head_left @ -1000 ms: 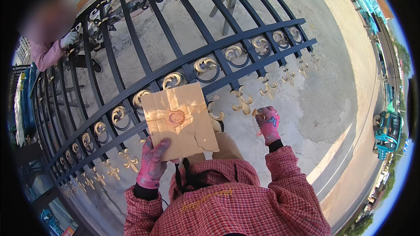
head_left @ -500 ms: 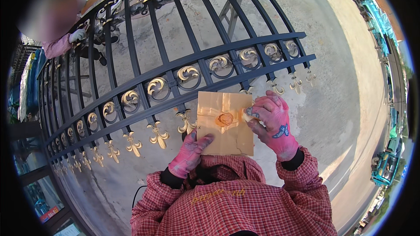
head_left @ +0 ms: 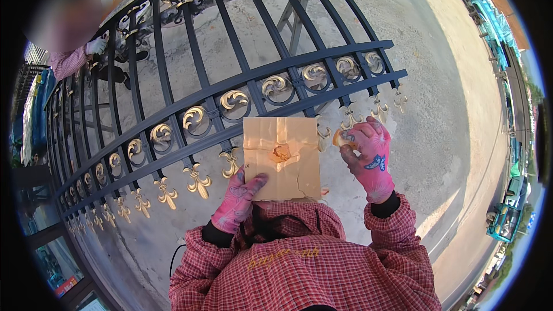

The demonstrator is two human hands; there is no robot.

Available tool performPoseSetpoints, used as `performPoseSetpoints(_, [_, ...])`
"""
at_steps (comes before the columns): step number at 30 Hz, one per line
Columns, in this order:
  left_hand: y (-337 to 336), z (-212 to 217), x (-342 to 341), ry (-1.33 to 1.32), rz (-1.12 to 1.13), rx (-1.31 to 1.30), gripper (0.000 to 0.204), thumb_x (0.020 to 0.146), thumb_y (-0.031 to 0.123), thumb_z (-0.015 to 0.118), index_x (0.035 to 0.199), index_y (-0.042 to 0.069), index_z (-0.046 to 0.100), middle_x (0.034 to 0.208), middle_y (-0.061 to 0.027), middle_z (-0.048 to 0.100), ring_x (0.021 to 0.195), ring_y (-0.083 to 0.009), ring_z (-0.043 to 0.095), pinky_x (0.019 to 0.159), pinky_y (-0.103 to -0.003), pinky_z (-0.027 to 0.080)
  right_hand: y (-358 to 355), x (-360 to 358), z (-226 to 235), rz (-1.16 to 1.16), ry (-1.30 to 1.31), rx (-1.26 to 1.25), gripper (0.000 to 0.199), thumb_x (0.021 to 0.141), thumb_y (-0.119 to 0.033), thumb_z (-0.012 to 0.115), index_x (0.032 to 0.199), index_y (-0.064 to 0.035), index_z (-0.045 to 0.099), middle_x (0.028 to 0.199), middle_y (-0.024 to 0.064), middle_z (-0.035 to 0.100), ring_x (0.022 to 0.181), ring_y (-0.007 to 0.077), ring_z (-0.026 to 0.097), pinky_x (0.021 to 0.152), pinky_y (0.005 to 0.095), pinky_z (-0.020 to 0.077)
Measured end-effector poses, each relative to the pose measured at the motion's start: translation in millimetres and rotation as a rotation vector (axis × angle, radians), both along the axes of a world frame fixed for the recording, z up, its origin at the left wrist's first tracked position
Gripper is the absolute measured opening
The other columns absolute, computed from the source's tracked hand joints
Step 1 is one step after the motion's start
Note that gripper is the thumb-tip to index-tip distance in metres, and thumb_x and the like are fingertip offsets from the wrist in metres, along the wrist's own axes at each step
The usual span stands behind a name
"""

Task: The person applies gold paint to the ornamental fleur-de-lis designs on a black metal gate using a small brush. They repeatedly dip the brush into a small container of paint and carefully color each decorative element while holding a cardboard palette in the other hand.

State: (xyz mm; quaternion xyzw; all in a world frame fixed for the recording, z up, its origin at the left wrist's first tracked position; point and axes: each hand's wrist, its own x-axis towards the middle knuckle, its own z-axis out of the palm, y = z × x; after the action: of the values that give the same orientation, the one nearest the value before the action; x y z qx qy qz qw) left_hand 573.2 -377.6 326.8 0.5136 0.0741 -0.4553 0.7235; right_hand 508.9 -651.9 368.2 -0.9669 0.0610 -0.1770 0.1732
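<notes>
My left hand (head_left: 237, 198), in a pink glove, grips a square piece of cardboard (head_left: 271, 181) by its lower left edge, with the thumb on top. A wet-looking orange-gold dab (head_left: 281, 152) lies in the middle of the cardboard. In a matching glove with a butterfly print, my right hand (head_left: 368, 152) pinches a small tan sponge-like piece (head_left: 339, 138) between thumb and fingers. That hand is right of the cardboard, apart from it, near a gold spear-shaped finial (head_left: 351, 117) on the dark metal fence panel (head_left: 253, 107).
The panel with gold scrolls (head_left: 234, 101) spans from left to upper right, resting on a stand (head_left: 295, 23). At the upper left, another person's gloved hand (head_left: 96, 46) is beside its bars. A teal vehicle (head_left: 506, 222) stands far right.
My right hand has drawn away from the cardboard's right edge with the small tan piece. The cardboard and the fence panel have shifted slightly left in view.
</notes>
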Motion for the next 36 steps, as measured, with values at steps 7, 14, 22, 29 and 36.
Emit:
performPoseSetpoints(7, [40.5,3.8,24.9,-0.06,0.062,0.101,0.042,0.085,0.025,0.061,0.12,0.009,0.045,0.095,-0.0057,0.059,0.071,-0.0163,0.063,0.044,-0.026,0.049,-6.5,-41.7,-127.3,-0.328,0.197,0.138,0.024,0.064,-0.016,0.07,0.088,-0.0158,0.066,0.087,0.0028,0.061,0.092,0.0265,0.052,0.085,0.0389,0.0367])
performPoseSetpoints(14, [40.2,9.7,24.8,-0.066,0.16,0.216,0.045,0.083,0.026,0.061,0.119,0.005,0.044,0.093,-0.0077,0.06,0.065,-0.0186,0.063,0.042,-0.025,0.047,-27.2,-39.0,-184.0,-0.454,0.334,0.069,0.022,0.066,-0.015,0.067,0.088,-0.0145,0.066,0.086,0.0044,0.061,0.091,0.026,0.054,0.085,0.039,0.039])
performPoseSetpoints(22, [25.0,13.6,28.3,-0.082,0.183,0.196,0.037,0.088,0.021,0.056,0.119,0.003,0.045,0.09,-0.0102,0.062,0.059,-0.0182,0.062,0.043,-0.025,0.049,-53.5,5.6,-182.1,-0.213,0.263,-0.13,0.021,0.069,-0.016,0.064,0.09,-0.0171,0.064,0.088,0.0024,0.058,0.094,0.0261,0.05,0.089,0.0407,0.0364])
performPoseSetpoints(29, [12.9,16.2,33.6,-0.089,0.191,0.205,0.035,0.088,0.021,0.055,0.117,0.003,0.047,0.09,-0.0101,0.062,0.059,-0.0173,0.061,0.043,-0.025,0.049,-62.7,10.5,-175.7,-0.019,0.336,-0.124,0.017,0.067,-0.014,0.063,0.084,-0.0187,0.065,0.086,0.0013,0.058,0.094,0.025,0.051,0.089,0.039,0.0363])
performPoseSetpoints(36, [18.0,11.9,32.1,-0.053,0.218,0.217,0.035,0.088,0.019,0.055,0.117,0.004,0.047,0.091,-0.0105,0.062,0.059,-0.0188,0.062,0.042,-0.026,0.05,-68.5,-9.6,-182.2,-0.1,0.234,0.002,0.022,0.066,-0.012,0.065,0.087,-0.017,0.064,0.088,0.002,0.059,0.095,0.0262,0.051,0.087,0.041,0.0372])
